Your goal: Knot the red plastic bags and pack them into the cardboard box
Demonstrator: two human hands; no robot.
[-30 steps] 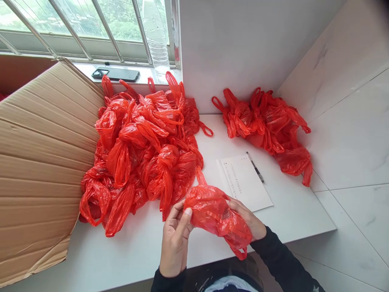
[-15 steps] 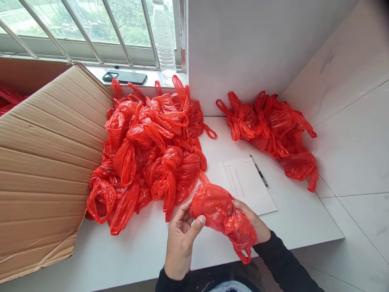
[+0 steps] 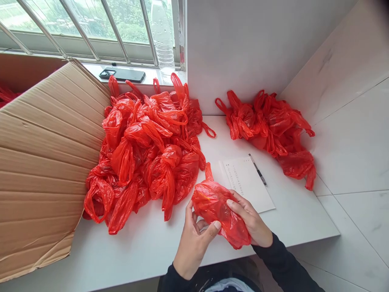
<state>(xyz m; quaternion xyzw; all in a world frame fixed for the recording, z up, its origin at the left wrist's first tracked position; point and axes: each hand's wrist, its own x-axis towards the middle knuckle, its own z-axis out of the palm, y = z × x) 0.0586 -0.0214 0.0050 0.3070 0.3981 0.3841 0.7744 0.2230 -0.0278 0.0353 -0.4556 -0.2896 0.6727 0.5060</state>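
Note:
Between my two hands, above the front of the white table, is a red plastic bag wrapped around something I cannot make out. My left hand grips its left and lower side, thumb on the front. My right hand holds the right side, with the thumb lying across the plastic. One bag handle sticks up at the top. To the left lies a large pile of knotted red plastic bags. Against the wall at the right is a smaller heap of red bags.
A cardboard box stands at the left with more red bags inside. Just beyond my hands lie a sheet of paper with writing and a pen. On the windowsill are a phone and a clear plastic bottle.
My right hand has shifted so its thumb now shows on the bag's front. The bag has turned, and its lower handle is no longer visible. My left hand has moved slightly right.

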